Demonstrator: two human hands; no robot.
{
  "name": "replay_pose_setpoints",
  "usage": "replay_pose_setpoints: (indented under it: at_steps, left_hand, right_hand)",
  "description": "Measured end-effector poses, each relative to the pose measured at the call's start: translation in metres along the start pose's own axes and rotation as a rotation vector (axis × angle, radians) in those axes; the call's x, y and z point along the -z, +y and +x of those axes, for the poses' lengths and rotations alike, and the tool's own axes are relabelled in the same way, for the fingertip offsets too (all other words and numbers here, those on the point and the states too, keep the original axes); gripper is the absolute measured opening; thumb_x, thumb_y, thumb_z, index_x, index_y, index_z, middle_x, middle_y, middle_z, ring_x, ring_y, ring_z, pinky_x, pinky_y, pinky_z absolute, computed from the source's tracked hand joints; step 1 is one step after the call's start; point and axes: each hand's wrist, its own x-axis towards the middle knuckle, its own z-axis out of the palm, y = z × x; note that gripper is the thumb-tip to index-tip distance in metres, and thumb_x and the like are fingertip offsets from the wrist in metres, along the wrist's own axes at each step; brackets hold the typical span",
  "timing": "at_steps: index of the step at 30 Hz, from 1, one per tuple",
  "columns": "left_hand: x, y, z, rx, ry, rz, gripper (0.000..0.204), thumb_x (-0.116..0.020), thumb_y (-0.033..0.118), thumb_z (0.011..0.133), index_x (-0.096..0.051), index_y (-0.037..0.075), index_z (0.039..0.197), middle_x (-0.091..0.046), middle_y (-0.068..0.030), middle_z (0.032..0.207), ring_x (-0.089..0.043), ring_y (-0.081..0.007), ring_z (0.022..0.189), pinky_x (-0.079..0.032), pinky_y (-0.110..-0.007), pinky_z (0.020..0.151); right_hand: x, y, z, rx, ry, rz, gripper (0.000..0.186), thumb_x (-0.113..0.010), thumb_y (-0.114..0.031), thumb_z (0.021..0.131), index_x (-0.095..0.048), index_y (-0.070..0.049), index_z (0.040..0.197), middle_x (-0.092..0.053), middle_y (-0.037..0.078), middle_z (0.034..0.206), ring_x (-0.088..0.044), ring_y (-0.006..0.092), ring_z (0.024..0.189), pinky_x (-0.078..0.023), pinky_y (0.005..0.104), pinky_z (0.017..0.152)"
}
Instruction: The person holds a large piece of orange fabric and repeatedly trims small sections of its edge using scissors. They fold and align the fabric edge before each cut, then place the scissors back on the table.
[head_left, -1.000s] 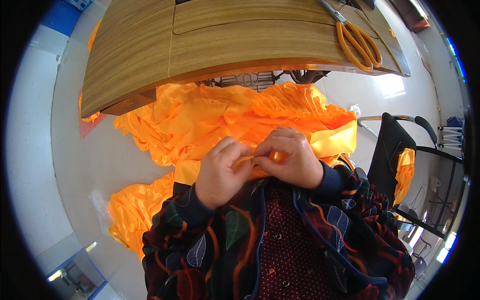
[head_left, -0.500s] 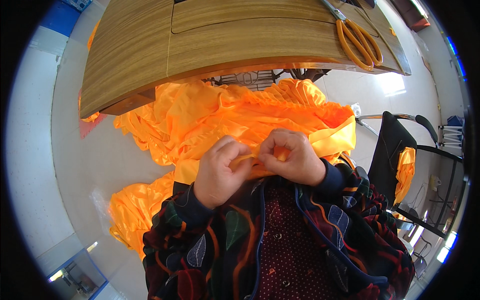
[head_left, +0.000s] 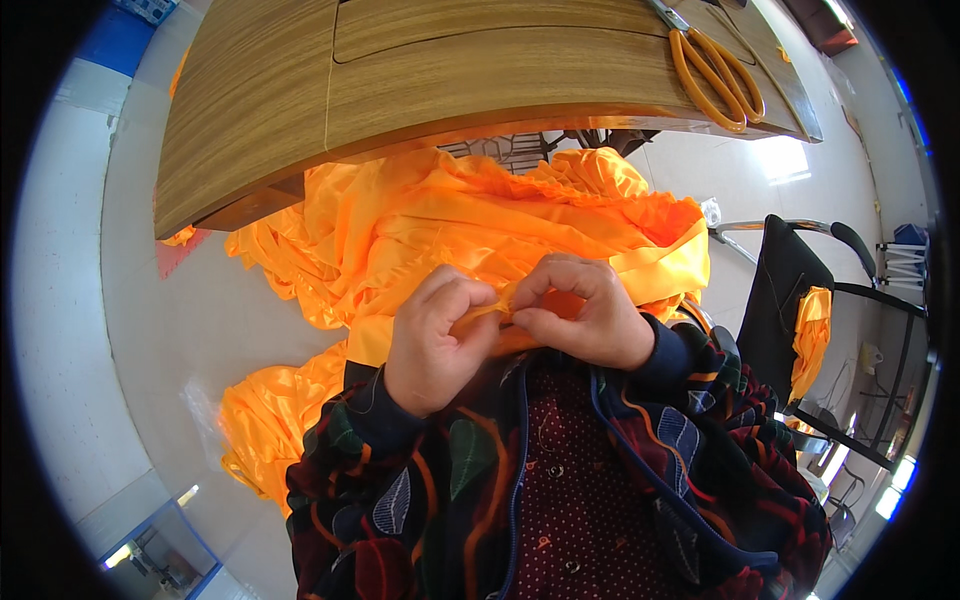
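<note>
A large shiny orange fabric (head_left: pixel 420 220) spreads over my lap and hangs down under the table edge toward the floor. My left hand (head_left: pixel 437 340) is closed, pinching a fold of this fabric between thumb and forefinger. Close beside it, my right hand (head_left: pixel 588 312) pinches the same edge, thumb and fingertip meeting near the left fingertips. The pinched bit is small, and I cannot make out whether a thread or needle is there. A gathered, ruffled seam runs across the fabric beyond my hands.
Ahead stands a wood-grain table (head_left: pixel 230 90) with orange-handled scissors (head_left: pixel 715 80) on its right side. To the right is a black chair (head_left: pixel 785 290) with an orange cloth piece (head_left: pixel 811 340) on it. More orange fabric (head_left: pixel 285 415) lies on the floor at left.
Both hands keep their pinch, with only slight shifts of the fingers. The fabric beyond them has moved a little and its folds lie differently. The view has tilted slightly.
</note>
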Motion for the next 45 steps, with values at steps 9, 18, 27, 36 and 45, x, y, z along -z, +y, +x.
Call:
replay_pose_setpoints:
  at_steps: [9,18,27,36,45]
  left_hand:
    - [-0.001,0.001,0.0,-0.019,-0.089,0.028,0.016,-0.068,0.0,0.075,-0.062,0.002,0.09,-0.056,-0.0131,0.079,-0.058,-0.0318,0.072,-0.047,-0.036,0.062]
    - [0.0,0.002,-0.001,0.094,-0.163,-0.073,0.007,-0.064,0.005,0.083,-0.061,-0.001,0.085,-0.053,-0.0118,0.072,-0.052,-0.0242,0.064,-0.041,-0.032,0.057]
    - [0.005,-0.001,-0.005,0.152,-0.156,-0.134,0.006,-0.063,0.004,0.085,-0.06,-0.001,0.083,-0.047,-0.0072,0.07,-0.045,-0.0166,0.06,-0.035,-0.027,0.055]
    - [0.012,0.006,-0.001,0.148,-0.109,-0.12,0.004,-0.062,0.004,0.084,-0.061,0.001,0.084,-0.049,-0.0106,0.068,-0.05,-0.0233,0.06,-0.039,-0.031,0.055]
    - [0.01,0.002,-0.003,0.084,-0.131,-0.074,0.004,-0.064,0.004,0.082,-0.063,0.002,0.085,-0.052,-0.0121,0.07,-0.053,-0.0274,0.062,-0.041,-0.034,0.055]
  right_hand:
    - [0.0,0.003,-0.002,-0.049,0.038,0.025,0.007,-0.069,-0.006,0.076,-0.064,-0.001,0.079,-0.064,0.009,0.075,-0.063,0.0182,0.071,-0.05,0.0295,0.066]
    - [-0.005,0.007,0.005,0.404,0.227,-0.424,0.015,-0.067,0.0,0.062,-0.057,-0.008,0.07,-0.056,0.006,0.07,-0.056,0.0266,0.068,-0.044,0.0355,0.067]
    - [0.007,0.004,0.008,0.416,0.232,-0.556,0.015,-0.067,0.001,0.064,-0.06,-0.008,0.075,-0.058,0.006,0.074,-0.058,0.0256,0.072,-0.045,0.0357,0.07]
    - [0.033,-0.087,0.001,0.493,-0.808,0.63,0.035,-0.062,-0.026,0.092,-0.061,0.006,0.107,-0.06,0.019,0.109,-0.06,0.0341,0.093,-0.047,0.0432,0.078]
    - [0.029,-0.041,0.01,0.264,-0.118,-0.119,0.009,-0.069,-0.004,0.078,-0.065,-0.003,0.085,-0.064,0.008,0.079,-0.061,0.0265,0.073,-0.05,0.0331,0.065]
